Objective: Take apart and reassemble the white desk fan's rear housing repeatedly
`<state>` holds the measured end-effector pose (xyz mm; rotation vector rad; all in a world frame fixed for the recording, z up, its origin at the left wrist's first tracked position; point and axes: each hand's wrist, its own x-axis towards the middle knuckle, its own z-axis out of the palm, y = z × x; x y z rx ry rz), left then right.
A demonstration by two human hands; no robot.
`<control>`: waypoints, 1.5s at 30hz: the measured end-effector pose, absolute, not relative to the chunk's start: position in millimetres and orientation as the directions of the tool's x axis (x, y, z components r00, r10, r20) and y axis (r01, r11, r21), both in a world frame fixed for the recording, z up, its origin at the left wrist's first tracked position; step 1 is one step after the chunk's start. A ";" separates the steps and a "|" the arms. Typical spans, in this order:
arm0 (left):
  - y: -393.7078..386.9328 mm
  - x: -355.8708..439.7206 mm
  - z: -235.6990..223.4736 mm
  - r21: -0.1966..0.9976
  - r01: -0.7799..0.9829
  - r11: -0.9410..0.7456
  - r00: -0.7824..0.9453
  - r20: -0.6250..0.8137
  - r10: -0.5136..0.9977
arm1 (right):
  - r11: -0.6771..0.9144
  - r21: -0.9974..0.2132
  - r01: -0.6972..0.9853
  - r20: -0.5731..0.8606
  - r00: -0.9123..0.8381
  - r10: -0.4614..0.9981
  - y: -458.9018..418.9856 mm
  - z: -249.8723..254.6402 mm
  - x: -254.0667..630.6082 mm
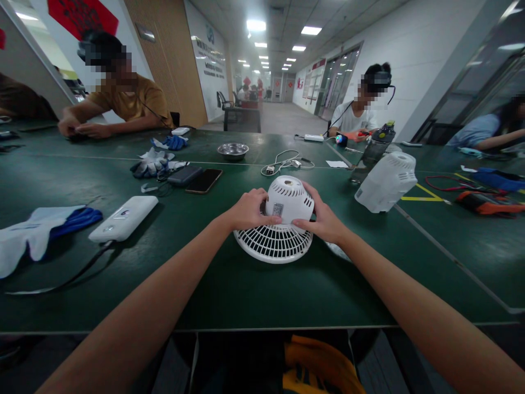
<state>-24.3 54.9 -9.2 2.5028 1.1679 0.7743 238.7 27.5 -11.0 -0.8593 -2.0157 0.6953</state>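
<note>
A white fan motor housing (289, 202) with vent slots and a small label sits on top of a round white fan grille (273, 245), which lies on the green table. My left hand (253, 210) grips the housing from the left, its thumb along the lower edge. From the right, my right hand (322, 216) holds the same housing, thumb in front and fingers behind. Parts of the fingers are hidden behind the housing. A flat, pale piece (338, 250) shows partly under my right wrist.
On the left are a white power bank (124, 219), gloves (45, 227) and a phone (204, 180). A metal bowl (233, 151) and a coiled white cable (285, 163) lie beyond. At right stand a white plastic housing (386, 183), a bottle (374, 150) and an orange multimeter (488, 202). People sit opposite.
</note>
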 end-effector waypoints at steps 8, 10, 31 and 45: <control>56.1 -23.3 -12.1 0.411 0.624 -0.664 0.549 0.373 0.748 | 0.614 -0.720 0.324 0.457 -0.444 0.771 31.3 -13.3 241.0; 55.8 -23.4 -12.1 0.417 0.626 -0.660 0.546 0.371 0.752 | 0.600 -0.737 0.313 0.441 -0.449 0.777 32.0 -14.2 241.3; 43.8 -11.7 -16.5 0.599 0.341 -0.724 0.556 0.492 0.669 | 0.633 -0.661 0.404 0.392 -0.533 0.750 18.8 -2.4 246.6; 44.8 0.9 -12.4 0.427 0.421 -0.800 0.537 0.594 0.599 | 0.611 -0.670 0.422 0.349 -0.547 0.761 21.5 0.4 247.7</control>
